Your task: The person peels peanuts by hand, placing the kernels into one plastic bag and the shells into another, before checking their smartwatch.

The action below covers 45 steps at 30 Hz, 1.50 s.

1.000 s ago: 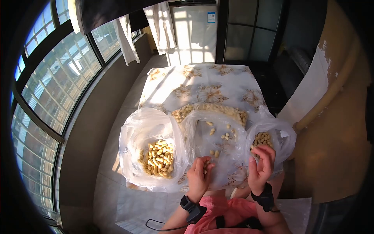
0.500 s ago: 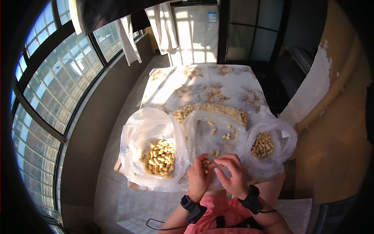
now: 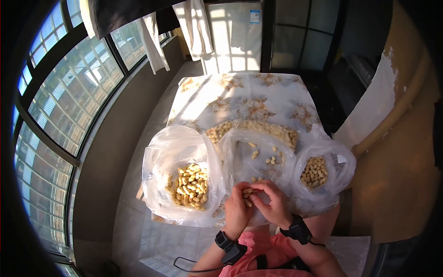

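Note:
My left hand (image 3: 236, 213) is curled around several unshelled peanuts (image 3: 248, 196). Against it, my right hand (image 3: 273, 203) closes its thumb and fingers on a peanut at the top of that handful; the fingertips partly cover it. Both hands are over the near edge of the middle clear plastic bag (image 3: 244, 173), where a few loose peanuts (image 3: 272, 160) lie. To the left, an open plastic bag (image 3: 157, 157) holds a heap of peanuts (image 3: 190, 184). A smaller open bag (image 3: 344, 159) on the right contains more peanuts (image 3: 314, 172).
A flowered tablecloth (image 3: 281, 94) covers the table. Behind the middle bag, a mass of peanuts (image 3: 263, 127) shows through plastic. Barred windows (image 3: 76, 97) line the left side, and a yellowish wall (image 3: 397, 184) stands to the right. A cable (image 3: 180, 266) hangs near my left wrist.
My right hand has moved in against the left, its fingers now on the peanuts there. The handful sits more between both hands. The view has shifted slightly.

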Each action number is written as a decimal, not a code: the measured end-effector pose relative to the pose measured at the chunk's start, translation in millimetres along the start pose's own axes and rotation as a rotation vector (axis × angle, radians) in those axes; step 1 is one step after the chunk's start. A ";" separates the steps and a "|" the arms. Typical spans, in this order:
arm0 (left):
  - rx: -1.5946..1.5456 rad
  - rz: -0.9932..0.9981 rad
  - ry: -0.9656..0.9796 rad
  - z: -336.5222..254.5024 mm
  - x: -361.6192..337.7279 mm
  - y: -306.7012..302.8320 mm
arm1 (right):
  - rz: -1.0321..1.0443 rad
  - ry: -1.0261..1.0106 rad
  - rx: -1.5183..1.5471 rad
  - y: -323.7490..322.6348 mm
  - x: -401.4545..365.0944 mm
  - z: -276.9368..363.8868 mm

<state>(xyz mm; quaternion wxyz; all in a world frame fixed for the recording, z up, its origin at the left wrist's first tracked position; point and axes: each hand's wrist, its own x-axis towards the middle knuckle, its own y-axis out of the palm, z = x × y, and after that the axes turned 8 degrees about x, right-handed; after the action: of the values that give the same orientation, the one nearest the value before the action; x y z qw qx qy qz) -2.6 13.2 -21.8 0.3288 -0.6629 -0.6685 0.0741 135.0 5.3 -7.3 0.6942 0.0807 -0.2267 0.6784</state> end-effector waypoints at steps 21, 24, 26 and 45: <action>0.026 -0.012 0.037 -4.2 2.9 0.9 | -0.160 0.165 0.206 2.4 -16.7 -13.8; 0.060 -0.006 0.029 -8.6 4.4 0.0 | -0.240 0.197 0.415 -2.7 -21.8 -5.6; 0.073 -0.007 0.026 -9.2 5.3 0.8 | -0.270 0.206 0.514 -13.7 -21.3 12.3; -0.085 -0.081 -0.001 2.4 -8.0 -2.4 | -0.359 -0.160 -0.273 -70.4 -16.9 32.8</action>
<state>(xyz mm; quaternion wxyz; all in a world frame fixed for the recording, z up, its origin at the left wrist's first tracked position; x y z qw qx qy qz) -6.6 6.2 -25.1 0.3028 -0.6484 -0.6977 0.0328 197.5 -28.4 28.3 0.7879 0.0787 -0.3525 0.4988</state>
